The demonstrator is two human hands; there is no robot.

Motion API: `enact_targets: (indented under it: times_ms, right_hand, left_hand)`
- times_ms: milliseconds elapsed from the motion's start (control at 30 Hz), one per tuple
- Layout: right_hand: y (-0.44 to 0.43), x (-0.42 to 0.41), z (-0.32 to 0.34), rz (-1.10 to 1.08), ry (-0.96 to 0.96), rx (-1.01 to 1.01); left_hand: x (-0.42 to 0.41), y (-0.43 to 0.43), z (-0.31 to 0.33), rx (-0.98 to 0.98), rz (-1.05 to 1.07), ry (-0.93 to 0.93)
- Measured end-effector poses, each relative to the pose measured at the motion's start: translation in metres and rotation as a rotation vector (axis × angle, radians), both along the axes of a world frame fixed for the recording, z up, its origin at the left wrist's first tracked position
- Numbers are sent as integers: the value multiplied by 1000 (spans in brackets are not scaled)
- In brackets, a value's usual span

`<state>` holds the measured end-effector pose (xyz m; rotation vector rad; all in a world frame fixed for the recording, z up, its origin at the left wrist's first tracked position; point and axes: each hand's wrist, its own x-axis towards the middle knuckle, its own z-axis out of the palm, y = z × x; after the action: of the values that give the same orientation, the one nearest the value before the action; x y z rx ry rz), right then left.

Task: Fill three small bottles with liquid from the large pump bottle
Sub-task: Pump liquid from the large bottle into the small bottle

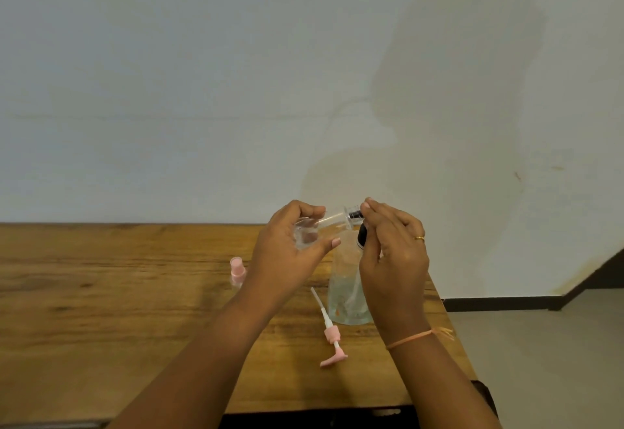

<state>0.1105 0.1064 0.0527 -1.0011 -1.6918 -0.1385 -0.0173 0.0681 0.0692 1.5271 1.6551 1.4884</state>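
Note:
My left hand [287, 253] grips a small clear bottle [305, 236], held up above the table. A clear syringe [334, 217] lies nearly level with its tip at the small bottle's mouth. At the syringe's black plunger end, the fingertips of my right hand [393, 259] pinch it. Just behind and below my right hand stands the large clear bottle [346, 290] with a black top [362, 239], liquid low in it. A second small bottle with a pink cap [237, 269] stands on the table left of my left wrist, partly hidden.
A pink pump head with its white dip tube [329, 330] lies on the wooden table [101, 293] between my forearms. The table's right edge runs close past the large bottle, with grey floor [540, 361] beyond. A pale wall rises behind the table.

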Motion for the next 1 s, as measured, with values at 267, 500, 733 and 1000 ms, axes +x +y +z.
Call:
enact_targets:
  times_ms: [267,500,733,1000]
  right_hand:
    - [-7,2,14,-53,-61,10]
    - [-2,2,3,-1,-20,-28]
    - [-4,3,10,7,-32,-24]
    - [-4,3,10,9,-29,-23]
  left_hand:
    - [-1,-2,2,61,-39,63]
    - [-5,1,-5,34,-85,18]
    - [-2,0,-6,60,-90,-9]
    - [-5,2,-4,40,-117,27]
